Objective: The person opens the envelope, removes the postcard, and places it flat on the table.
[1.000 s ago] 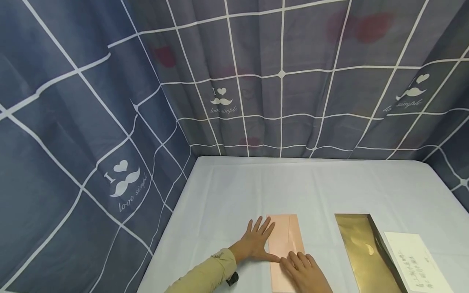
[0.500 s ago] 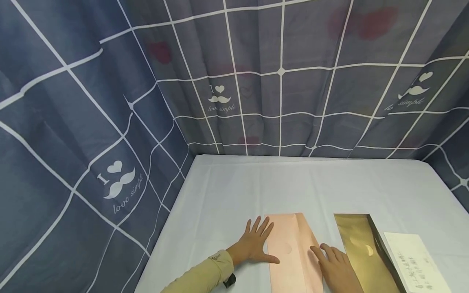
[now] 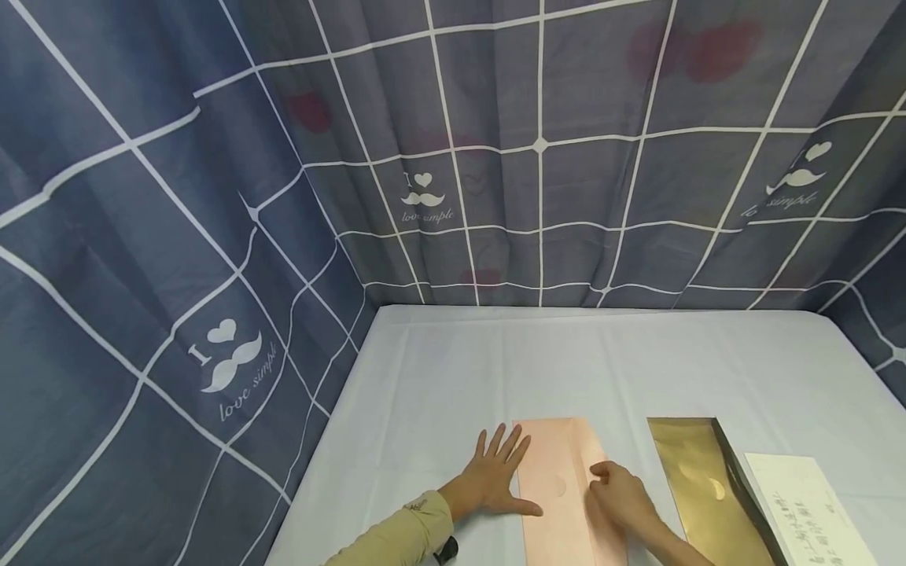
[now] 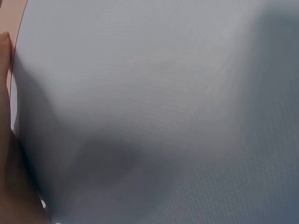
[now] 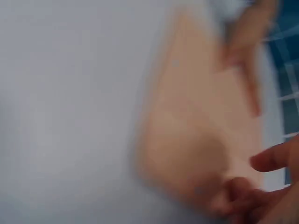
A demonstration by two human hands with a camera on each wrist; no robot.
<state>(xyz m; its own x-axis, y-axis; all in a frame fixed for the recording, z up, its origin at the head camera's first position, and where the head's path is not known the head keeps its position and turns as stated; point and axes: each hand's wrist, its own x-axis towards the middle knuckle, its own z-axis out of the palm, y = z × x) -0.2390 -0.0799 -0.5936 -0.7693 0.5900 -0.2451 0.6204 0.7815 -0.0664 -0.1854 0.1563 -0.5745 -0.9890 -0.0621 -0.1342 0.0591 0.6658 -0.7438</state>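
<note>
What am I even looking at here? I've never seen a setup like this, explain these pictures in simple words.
There's no machine, just a person's bare left hand and right hand. The wide picture comes from a camera worn on the head. The others come from cameras on the wrists: the left view shows mostly the white surface; the right view is blurry. On that surface lie a pink paper envelope, a gold-coloured piece with a dark side and a white card with writing. The left hand, fingers spread, reaches over the envelope's left edge. The right hand, fingers bent, is at the flap on its right side; whether it grips the flap is hard to tell.
</note>
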